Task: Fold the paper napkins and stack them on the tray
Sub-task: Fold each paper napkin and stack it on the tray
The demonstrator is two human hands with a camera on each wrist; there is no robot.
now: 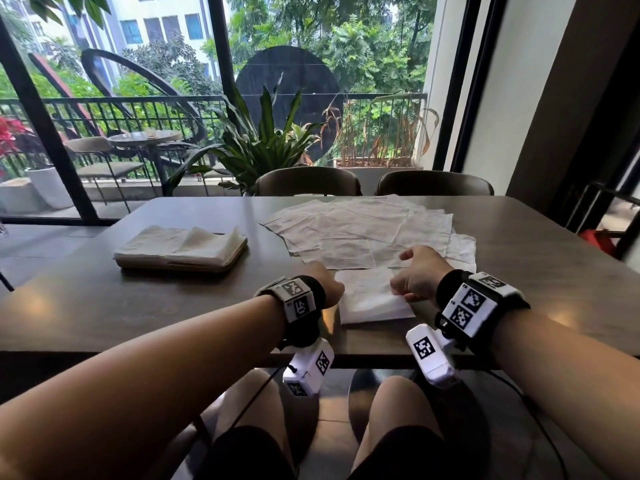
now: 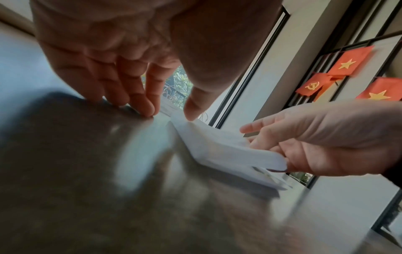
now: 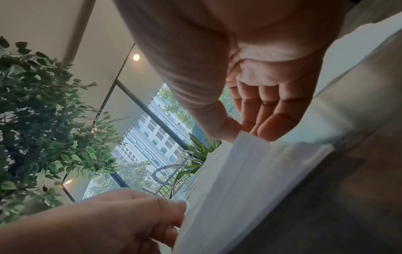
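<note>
A white folded napkin (image 1: 372, 299) lies near the table's front edge between my hands. My left hand (image 1: 332, 285) is at its left edge. In the left wrist view its fingers (image 2: 141, 103) reach down straight to the tabletop, and the thumb presses the napkin (image 2: 217, 146) at a corner. My right hand (image 1: 401, 284) pinches the napkin's right edge (image 3: 250, 171) between thumb and fingers (image 3: 267, 127) and lifts a flap. A flat tray (image 1: 194, 266) at the left carries a stack of folded napkins (image 1: 180, 245).
Several unfolded napkins (image 1: 363, 226) lie spread across the table's middle and right, just beyond my hands. Two chair backs (image 1: 308, 181) stand at the far edge before a window with plants. The table's front edge (image 1: 207, 351) runs just under my wrists.
</note>
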